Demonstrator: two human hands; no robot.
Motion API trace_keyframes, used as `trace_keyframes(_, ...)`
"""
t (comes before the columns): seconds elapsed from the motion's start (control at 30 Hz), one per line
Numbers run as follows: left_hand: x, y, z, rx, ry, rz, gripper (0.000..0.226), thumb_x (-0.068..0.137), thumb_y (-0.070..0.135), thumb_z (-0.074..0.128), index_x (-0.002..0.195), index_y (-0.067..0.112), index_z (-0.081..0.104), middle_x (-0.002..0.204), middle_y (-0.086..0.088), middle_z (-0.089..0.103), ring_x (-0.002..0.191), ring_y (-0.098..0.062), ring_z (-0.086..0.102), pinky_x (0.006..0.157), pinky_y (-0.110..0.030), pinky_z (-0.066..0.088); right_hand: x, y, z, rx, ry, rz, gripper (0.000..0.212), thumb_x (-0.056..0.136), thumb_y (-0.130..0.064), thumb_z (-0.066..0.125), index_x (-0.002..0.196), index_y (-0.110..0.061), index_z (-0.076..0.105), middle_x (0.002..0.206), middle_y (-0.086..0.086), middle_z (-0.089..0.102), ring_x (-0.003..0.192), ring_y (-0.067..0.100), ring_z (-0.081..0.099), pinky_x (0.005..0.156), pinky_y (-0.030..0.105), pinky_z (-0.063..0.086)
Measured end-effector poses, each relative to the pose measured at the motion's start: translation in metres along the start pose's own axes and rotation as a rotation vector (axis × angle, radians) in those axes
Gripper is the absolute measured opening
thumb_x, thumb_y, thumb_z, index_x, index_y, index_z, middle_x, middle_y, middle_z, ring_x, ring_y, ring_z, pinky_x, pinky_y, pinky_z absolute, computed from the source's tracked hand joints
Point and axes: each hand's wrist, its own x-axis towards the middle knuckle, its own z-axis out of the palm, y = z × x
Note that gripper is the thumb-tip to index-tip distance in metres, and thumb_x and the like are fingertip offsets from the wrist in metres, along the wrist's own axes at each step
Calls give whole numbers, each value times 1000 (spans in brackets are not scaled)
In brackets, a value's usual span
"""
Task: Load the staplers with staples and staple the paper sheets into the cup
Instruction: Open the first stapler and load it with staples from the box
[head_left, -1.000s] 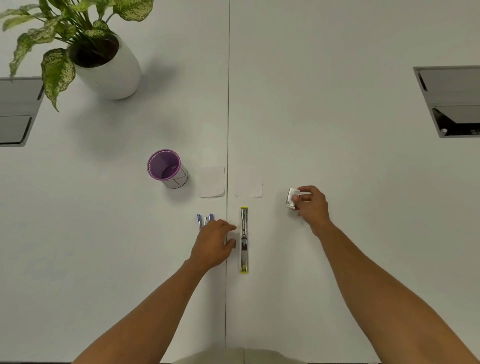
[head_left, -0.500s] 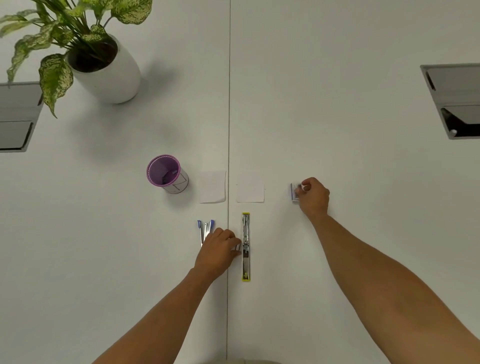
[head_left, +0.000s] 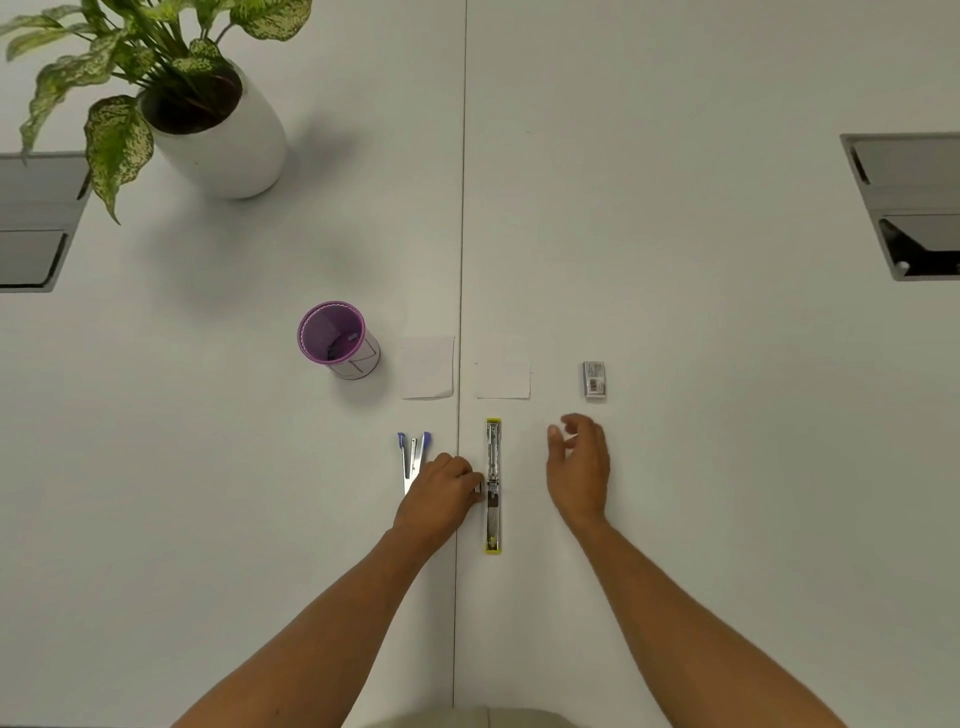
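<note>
A yellow stapler (head_left: 493, 486) lies opened out flat along the table seam. My left hand (head_left: 441, 496) rests at its left side with fingertips on its hinge. A blue stapler (head_left: 413, 460) lies just left of that hand, its jaws spread. My right hand (head_left: 579, 467) hovers to the right of the yellow stapler, fingers apart and holding nothing. The small staple box (head_left: 594, 380) sits on the table beyond it. Two white paper sheets (head_left: 427, 367) (head_left: 503, 374) lie side by side above the staplers. The purple mesh cup (head_left: 336, 339) stands left of them.
A potted plant in a white pot (head_left: 223, 130) stands at the back left. Recessed grey cable boxes sit at the left edge (head_left: 36, 218) and the right edge (head_left: 909, 208). The white table (head_left: 701, 467) has a seam down its middle.
My right hand set the staple box down on the table and drew back toward the yellow stapler. My left hand stayed by the stapler's hinge.
</note>
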Motion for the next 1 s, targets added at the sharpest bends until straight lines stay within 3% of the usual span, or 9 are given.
trace_keyframes(0.1,-1,2,2,28,0,20,26,60,21,91,79,14,75,69,0,61,62,-20,58,54,-26,45,-29,-6,6,71,-176,7,26,91,-13,62,117,-12,58,104,2,58,78,14,57,75,28,48)
trace_keyframes(0.27,-4,4,4,16,14,24,18,66,17,87,75,14,72,68,0,58,61,-19,55,53,-25,39,-56,-1,11,-2,-446,-8,47,87,-22,68,130,-23,50,112,-7,52,89,7,53,81,19,46)
trace_keyframes(0.47,-5,4,7,-36,-9,-14,12,71,8,81,76,13,71,70,-2,62,64,-21,58,56,-28,45,-55,2,22,-136,-489,-102,30,92,-19,62,121,-19,59,116,-1,55,104,17,57,90,33,52)
trace_keyframes(0.6,-7,3,5,-76,-2,-83,17,78,6,76,95,7,73,89,-11,70,82,-28,64,73,-34,53,-50,1,26,-178,-478,-103,20,94,-14,59,113,-14,64,112,2,58,101,17,57,88,26,50)
trace_keyframes(0.77,-4,3,-9,-245,64,-232,27,90,13,64,115,4,67,111,-13,66,105,-29,58,93,-34,45,-50,-3,26,-162,-472,-51,16,95,-9,54,104,-11,67,101,2,61,90,15,57,81,20,48)
trace_keyframes(1.0,2,14,-30,-555,195,-366,27,90,21,66,115,11,67,106,-3,64,93,-13,57,82,-22,44,-52,-7,14,56,-499,33,16,92,2,51,85,-10,59,75,6,62,70,21,59,69,40,54)
